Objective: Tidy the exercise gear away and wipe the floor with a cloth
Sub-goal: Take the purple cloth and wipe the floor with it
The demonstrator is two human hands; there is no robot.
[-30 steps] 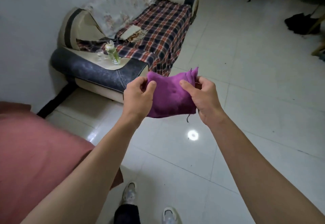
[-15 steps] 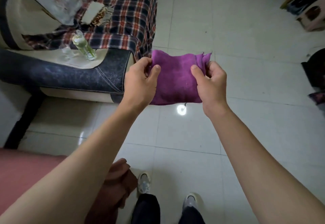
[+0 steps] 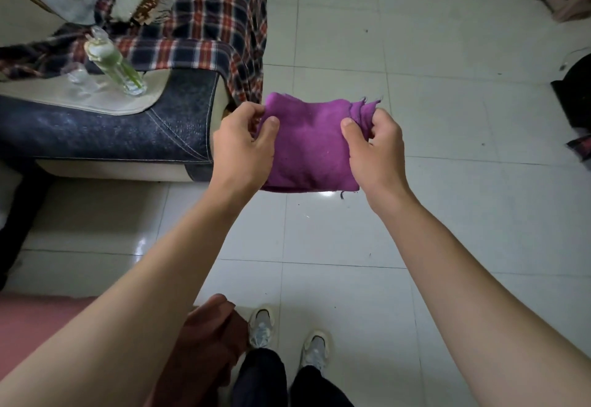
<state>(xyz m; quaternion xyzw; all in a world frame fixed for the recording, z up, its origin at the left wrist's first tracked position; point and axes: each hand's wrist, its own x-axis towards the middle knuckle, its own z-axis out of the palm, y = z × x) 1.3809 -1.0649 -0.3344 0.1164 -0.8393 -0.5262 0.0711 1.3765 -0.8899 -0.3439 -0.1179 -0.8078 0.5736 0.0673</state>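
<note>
Though it's folded, cloth point(image 3: 311, 147) looks frayed.

The cloth point(image 3: 310, 150) sits between left hand point(image 3: 243, 150) and right hand point(image 3: 375, 154), with the sofa point(image 3: 105, 131) at ten o'clock bearing a bottle point(image 3: 115, 66).

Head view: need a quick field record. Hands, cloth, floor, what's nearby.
purple cloth: folded, held in the air between both hands, frayed at top right
left hand: grips its left edge, thumb on the front
right hand: grips its right edge, thumb on the front
floor: pale glossy tiles, not touched by the purple cloth
sofa: at left, plaid blanket over the seat
bottle: stands on the sofa arm
wiping: not yet begun
</note>
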